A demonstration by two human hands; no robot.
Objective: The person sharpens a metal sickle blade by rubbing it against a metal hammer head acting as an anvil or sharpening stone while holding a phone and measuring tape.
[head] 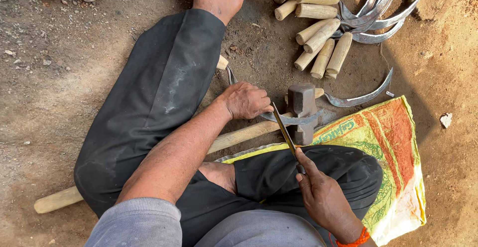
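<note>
The left hand (246, 100) presses a curved grey sickle blade (294, 119) on the hammer head (301, 108). The right hand (323, 195), at five o'clock, grips a thin file (284, 130).

Bare packed-earth ground (59, 88) with scattered pebbles, shaded on the left, sunlit orange at right

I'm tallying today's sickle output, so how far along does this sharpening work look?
Done, it seems: a pile of wooden-handled curved sickles lies by the foot, though I can't tell how finished they are. In hand: the left hand presses a curved steel blade on the dark iron block, while the right hand draws a slim metal file across it. Possibly left: one more sickle beside the block.
</note>
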